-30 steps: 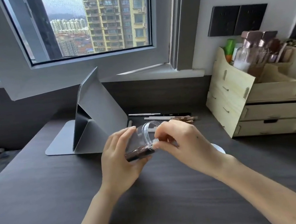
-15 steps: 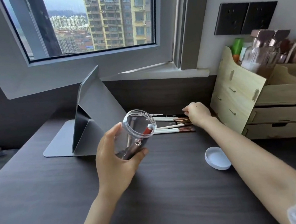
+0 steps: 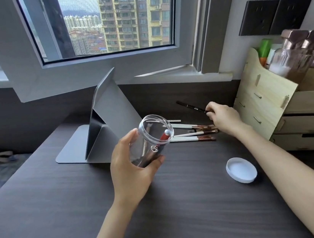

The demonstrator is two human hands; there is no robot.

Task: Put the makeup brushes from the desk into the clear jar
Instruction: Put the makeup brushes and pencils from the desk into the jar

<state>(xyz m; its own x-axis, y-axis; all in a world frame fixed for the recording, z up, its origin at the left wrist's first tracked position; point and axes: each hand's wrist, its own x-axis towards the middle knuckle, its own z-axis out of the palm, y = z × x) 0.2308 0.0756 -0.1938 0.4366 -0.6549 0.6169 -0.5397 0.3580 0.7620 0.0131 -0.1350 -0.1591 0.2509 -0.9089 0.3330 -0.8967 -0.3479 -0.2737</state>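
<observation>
Left hand holds the jar tilted above the bench while the right hand pinches a dark pencil beyond the brushes.

The left hand (image 3: 130, 168) has its grip closed round the clear jar (image 3: 151, 139), which leans with its open mouth up and toward the brushes; a red-handled item with a pale knob and some darker pieces already lie inside. Just right of the jar, several white-handled brushes (image 3: 190, 134) lie on the bench (image 3: 64, 211) with their coppery ends pointing right. The right hand (image 3: 224, 118) is at those ends, its fingertips closed on a thin dark pencil (image 3: 190, 106) that slants up and left, raised off the bench. The white lid (image 3: 241, 169) lies on the bench near and right of the jar, with a wooden organiser (image 3: 269, 96) farther right.
</observation>
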